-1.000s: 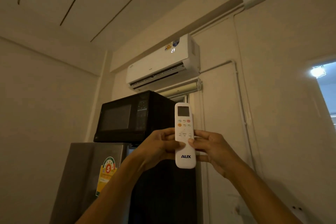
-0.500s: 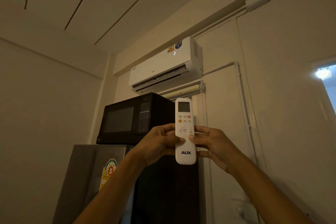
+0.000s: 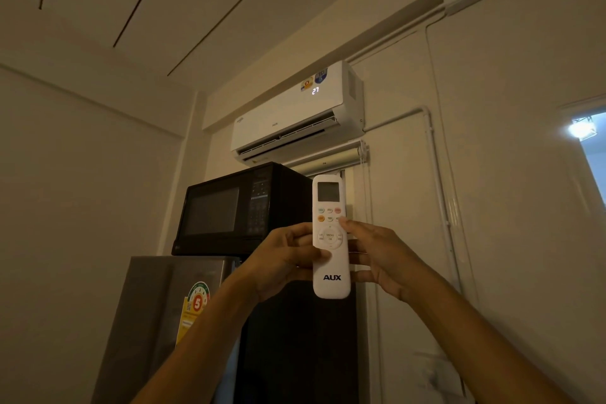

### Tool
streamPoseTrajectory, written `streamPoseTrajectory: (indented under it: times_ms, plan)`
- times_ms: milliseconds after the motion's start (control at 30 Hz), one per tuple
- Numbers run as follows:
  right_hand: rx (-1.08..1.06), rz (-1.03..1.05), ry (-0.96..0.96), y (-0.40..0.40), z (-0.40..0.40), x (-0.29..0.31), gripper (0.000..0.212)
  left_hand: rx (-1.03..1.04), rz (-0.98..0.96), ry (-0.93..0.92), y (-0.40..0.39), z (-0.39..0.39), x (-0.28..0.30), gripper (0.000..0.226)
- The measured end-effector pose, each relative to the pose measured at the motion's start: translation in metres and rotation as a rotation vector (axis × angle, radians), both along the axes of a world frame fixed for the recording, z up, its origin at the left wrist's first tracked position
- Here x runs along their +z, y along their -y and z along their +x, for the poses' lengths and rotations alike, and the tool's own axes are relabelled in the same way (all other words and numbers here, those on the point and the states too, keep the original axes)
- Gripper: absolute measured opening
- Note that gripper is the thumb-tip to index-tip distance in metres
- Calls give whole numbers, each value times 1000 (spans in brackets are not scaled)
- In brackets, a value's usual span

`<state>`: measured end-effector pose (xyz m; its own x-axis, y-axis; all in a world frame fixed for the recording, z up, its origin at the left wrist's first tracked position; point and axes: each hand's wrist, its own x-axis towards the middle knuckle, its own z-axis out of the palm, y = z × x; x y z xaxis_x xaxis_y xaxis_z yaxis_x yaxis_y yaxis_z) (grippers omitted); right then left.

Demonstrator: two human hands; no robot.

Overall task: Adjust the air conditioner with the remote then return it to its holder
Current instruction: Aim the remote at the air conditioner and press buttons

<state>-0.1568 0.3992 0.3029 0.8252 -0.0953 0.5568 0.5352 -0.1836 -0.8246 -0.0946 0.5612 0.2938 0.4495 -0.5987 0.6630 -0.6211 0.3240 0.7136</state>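
left hand grip closed round white remote, held upright | right hand fingers curled on remote's right edge, thumb on buttons | air conditioner above on wall, showing 27 | black microwave behind

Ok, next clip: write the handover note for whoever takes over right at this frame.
Left hand: grips the remote from its left side, thumb on the front below the round pad.
Right hand: supports the right edge, one fingertip on the right-most button of the lower row.
Remote is upright, raised toward the air conditioner, whose flap is open and display reads 27.
Done: remote is out of its holder and in use.
Left: finish adjusting, then return it. The holder is not in view.
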Motion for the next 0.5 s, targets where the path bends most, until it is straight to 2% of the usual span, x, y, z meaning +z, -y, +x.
streamPoseTrajectory:
  times_ms: [500]
  plan:
    - [-84,14,59,-6,-1,-14,26,19,-35,-23,6,-1,-15,39]
